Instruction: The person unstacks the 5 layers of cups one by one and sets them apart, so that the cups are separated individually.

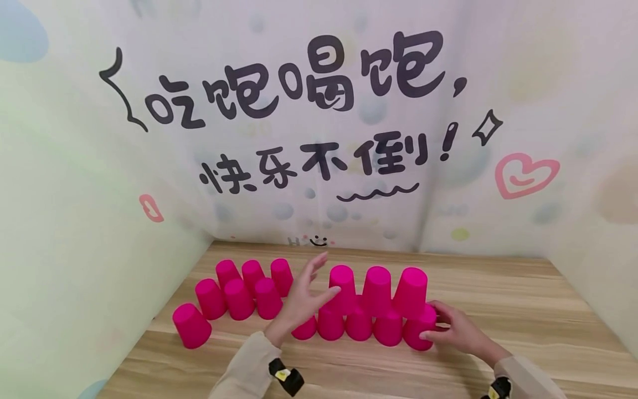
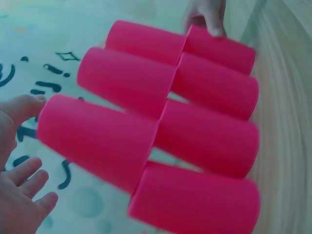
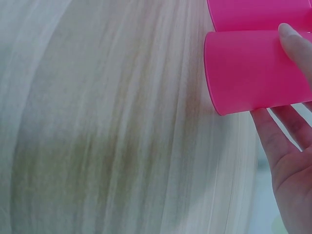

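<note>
Several bright pink plastic cups stand upside down in a row, with three more inverted on top of them. My left hand (image 1: 303, 299) is beside the leftmost top cup (image 1: 342, 288), its fingers spread and raised. In the left wrist view the thumb tip is right at that cup's narrow end, with no fingers wrapped round it. My right hand (image 1: 459, 331) grips the rightmost bottom cup (image 1: 418, 330). The right wrist view shows the thumb (image 3: 295, 46) on one side of this cup and fingers on the other. The left forearm partly hides the leftmost bottom cup (image 1: 304, 328).
On the left of the wooden table (image 1: 349, 371) several more inverted pink cups (image 1: 239, 299) stand in two rows. One single cup (image 1: 191, 326) sits in front of them, nearer the left edge. A printed cloth backdrop (image 1: 319, 216) closes off the back and sides.
</note>
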Demonstrator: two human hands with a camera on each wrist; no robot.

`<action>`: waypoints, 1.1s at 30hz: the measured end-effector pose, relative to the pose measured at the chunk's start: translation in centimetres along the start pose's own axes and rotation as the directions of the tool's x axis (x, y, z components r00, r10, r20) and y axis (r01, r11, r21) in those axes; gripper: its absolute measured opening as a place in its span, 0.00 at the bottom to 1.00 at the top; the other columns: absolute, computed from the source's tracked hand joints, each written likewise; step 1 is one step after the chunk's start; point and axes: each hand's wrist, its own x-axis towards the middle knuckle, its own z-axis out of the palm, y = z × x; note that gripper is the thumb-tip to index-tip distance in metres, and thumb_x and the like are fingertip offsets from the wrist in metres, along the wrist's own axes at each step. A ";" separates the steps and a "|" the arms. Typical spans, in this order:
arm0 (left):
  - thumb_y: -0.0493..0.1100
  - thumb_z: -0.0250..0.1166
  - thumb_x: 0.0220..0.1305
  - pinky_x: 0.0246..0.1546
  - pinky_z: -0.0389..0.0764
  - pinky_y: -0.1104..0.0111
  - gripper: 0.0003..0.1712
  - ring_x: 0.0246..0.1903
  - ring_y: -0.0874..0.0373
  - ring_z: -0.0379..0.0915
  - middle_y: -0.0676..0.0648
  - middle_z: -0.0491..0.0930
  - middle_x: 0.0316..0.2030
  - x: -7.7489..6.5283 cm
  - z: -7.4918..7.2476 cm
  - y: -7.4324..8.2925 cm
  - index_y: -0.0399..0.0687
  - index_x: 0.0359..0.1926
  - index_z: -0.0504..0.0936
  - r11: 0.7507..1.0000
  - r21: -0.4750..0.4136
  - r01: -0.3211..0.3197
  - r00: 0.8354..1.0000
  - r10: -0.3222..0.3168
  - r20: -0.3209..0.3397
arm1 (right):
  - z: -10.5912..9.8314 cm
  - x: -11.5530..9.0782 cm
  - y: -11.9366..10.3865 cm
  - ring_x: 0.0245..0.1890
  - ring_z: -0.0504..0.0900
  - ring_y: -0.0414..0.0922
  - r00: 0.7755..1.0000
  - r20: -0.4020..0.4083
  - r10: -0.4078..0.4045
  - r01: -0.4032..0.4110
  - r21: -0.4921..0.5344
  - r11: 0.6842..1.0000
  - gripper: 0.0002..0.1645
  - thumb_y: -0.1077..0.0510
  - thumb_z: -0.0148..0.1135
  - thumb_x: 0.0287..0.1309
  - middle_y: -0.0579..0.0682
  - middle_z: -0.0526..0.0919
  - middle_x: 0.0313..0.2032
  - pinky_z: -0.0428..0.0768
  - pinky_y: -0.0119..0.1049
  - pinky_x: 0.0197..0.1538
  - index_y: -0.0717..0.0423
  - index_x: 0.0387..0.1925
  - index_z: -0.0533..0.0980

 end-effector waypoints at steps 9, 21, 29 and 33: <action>0.31 0.63 0.52 0.50 0.68 0.51 0.30 0.49 0.43 0.65 0.37 0.69 0.50 0.1 2.0 -0.6 0.35 0.57 0.64 0.998 -0.058 0.000 1.000 -0.001 -0.010 | -0.1 0.1 -0.3 0.39 0.77 0.39 1.000 0.002 0.007 -0.007 0.012 1.000 0.32 0.56 0.67 0.44 0.58 0.76 0.42 0.78 0.31 0.37 0.65 0.50 0.67; 0.35 0.64 0.52 0.50 0.70 0.58 0.30 0.49 0.48 0.67 0.42 0.71 0.50 0.3 2.1 -2.5 0.40 0.56 0.66 0.990 -0.134 0.042 0.997 -0.050 -0.055 | 0.0 -0.1 -0.1 0.39 0.77 0.39 1.000 0.006 0.023 -0.024 0.018 1.000 0.32 0.56 0.67 0.44 0.57 0.75 0.42 0.78 0.30 0.37 0.64 0.50 0.67; 0.30 0.64 0.50 0.49 0.70 0.57 0.31 0.47 0.46 0.68 0.39 0.71 0.50 0.4 -1.2 0.3 0.36 0.57 0.66 0.988 -0.139 0.061 0.992 -0.076 -0.102 | -0.1 0.0 -0.4 0.39 0.77 0.39 1.000 0.013 0.018 -0.018 -0.001 1.000 0.31 0.55 0.67 0.44 0.56 0.76 0.41 0.77 0.29 0.38 0.64 0.50 0.67; 0.29 0.64 0.49 0.43 0.75 0.64 0.31 0.43 0.48 0.71 0.38 0.71 0.48 0.0 -3.8 1.1 0.35 0.56 0.66 0.995 -0.097 0.031 0.988 -0.045 -0.150 | -0.2 -0.1 -0.5 0.39 0.78 0.41 0.999 0.016 0.037 -0.037 -0.008 0.999 0.32 0.55 0.67 0.44 0.56 0.76 0.42 0.77 0.29 0.38 0.64 0.50 0.67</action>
